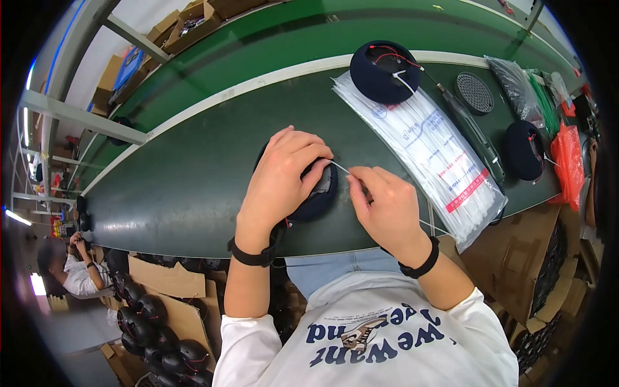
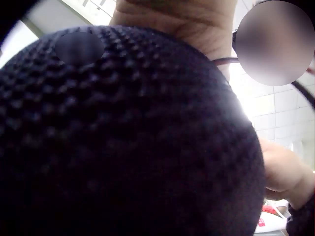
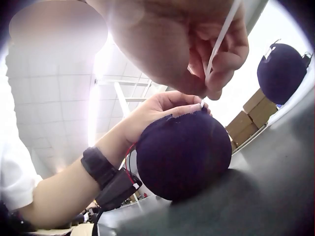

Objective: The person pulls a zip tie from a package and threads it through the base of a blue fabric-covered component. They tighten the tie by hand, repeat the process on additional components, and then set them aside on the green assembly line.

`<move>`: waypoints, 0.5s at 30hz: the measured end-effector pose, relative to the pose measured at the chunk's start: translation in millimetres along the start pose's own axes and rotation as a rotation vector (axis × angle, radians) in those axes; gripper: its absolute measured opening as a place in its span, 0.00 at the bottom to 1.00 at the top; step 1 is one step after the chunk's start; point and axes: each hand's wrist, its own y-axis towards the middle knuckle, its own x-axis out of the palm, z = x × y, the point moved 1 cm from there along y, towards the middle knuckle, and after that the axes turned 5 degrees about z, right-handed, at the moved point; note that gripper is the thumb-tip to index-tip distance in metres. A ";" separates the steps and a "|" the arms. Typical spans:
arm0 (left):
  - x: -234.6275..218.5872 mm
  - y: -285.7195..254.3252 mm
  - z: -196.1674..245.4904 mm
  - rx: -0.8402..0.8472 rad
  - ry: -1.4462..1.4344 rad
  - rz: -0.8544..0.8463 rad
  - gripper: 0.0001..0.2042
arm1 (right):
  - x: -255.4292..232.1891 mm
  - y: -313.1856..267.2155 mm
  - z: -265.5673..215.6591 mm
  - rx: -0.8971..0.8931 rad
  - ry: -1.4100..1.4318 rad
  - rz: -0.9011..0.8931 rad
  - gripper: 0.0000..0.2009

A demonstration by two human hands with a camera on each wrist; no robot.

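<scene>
A round, dark blue, fabric-covered speaker (image 1: 320, 201) stands on the green bench in front of the person. Over its top lies the left hand (image 1: 278, 177), gripping the rim with curled fingers, thumb tip at the gathered cloth edge. From that edge runs a thin white cable tie (image 1: 340, 168). Its other part is pinched between thumb and fingers of the right hand (image 1: 390, 206), just right of the speaker. In the right wrist view, the cable tie (image 3: 222, 37) sticks up past the right fingers. Knit cloth of the speaker (image 2: 133, 132) fills most of the left wrist view.
Right of the hands lies a plastic bag of white cable ties (image 1: 438, 155), with another fabric-covered speaker (image 1: 380, 87) on it. Beyond are an electric screwdriver (image 1: 474, 132), a round grille (image 1: 475, 93) and a third speaker (image 1: 521, 151). Cartons with black domes (image 1: 151, 309) stand below left.
</scene>
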 end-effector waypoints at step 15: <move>16.0 -7.1 -1.7 0.110 -0.014 0.053 0.05 | -4.6 -4.2 -7.2 0.087 0.058 -0.052 0.07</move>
